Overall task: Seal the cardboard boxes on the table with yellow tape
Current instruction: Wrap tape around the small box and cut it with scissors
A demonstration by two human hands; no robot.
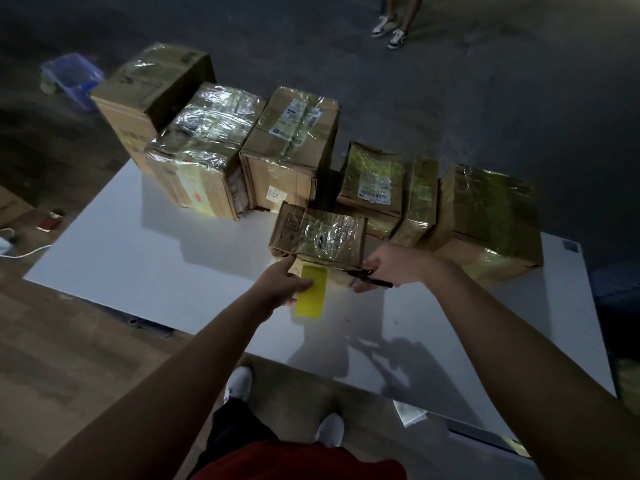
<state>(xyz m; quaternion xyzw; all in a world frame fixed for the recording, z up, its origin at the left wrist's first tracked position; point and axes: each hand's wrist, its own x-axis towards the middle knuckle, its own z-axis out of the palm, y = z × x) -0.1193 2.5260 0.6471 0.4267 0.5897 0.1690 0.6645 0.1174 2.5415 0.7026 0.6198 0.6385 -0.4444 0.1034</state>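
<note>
A small cardboard box (pixel 318 233) covered in shiny clear wrap lies near the middle of the white table (pixel 138 258). A strip of yellow tape (pixel 311 292) hangs from its near side down toward the table. My left hand (pixel 287 278) pinches the strip's left edge against the box. My right hand (pixel 391 268) is at the box's near right corner and grips a black tool (pixel 370 277), likely scissors or a cutter, pointing at the tape. Several bigger boxes stand behind, such as one wrapped box (pixel 204 157) and a box with yellowish tape (pixel 485 216).
A tall box (pixel 152 95) stands at the table's far left corner. A blue bin (pixel 72 77) sits on the floor beyond it. Another person's legs and shoes (pixel 391 29) are at the far side. A white cable (pixel 20 251) lies on the floor at left.
</note>
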